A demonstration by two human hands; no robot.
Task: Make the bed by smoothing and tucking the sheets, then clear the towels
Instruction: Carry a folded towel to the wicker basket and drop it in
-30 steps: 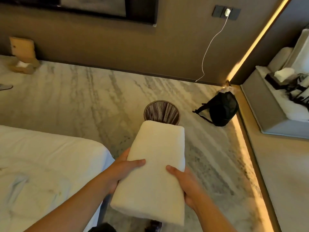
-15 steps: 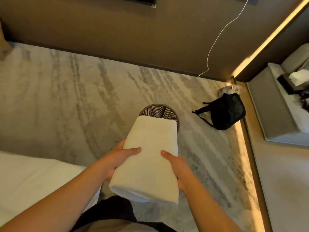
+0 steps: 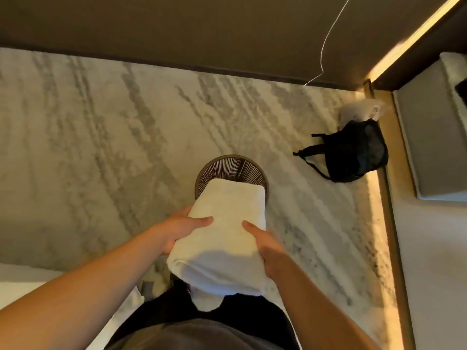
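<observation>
White folded towel (image 3: 225,231) is gripped at its sides by the left hand (image 3: 177,229) and right hand (image 3: 267,246), thumbs on top; since a second ago it has moved nearer, now over the woven basket (image 3: 231,164), so clearing seems imminent. No readable writing or brands anywhere

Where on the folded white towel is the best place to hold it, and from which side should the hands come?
Best held on its two long sides near the end closest to the body, one hand per side, as shown: the left hand and right hand clamp the folded towel with thumbs on top. It is a thick, soft, oblong stack, so gripping opposite sides probably keeps the folds together.
</observation>
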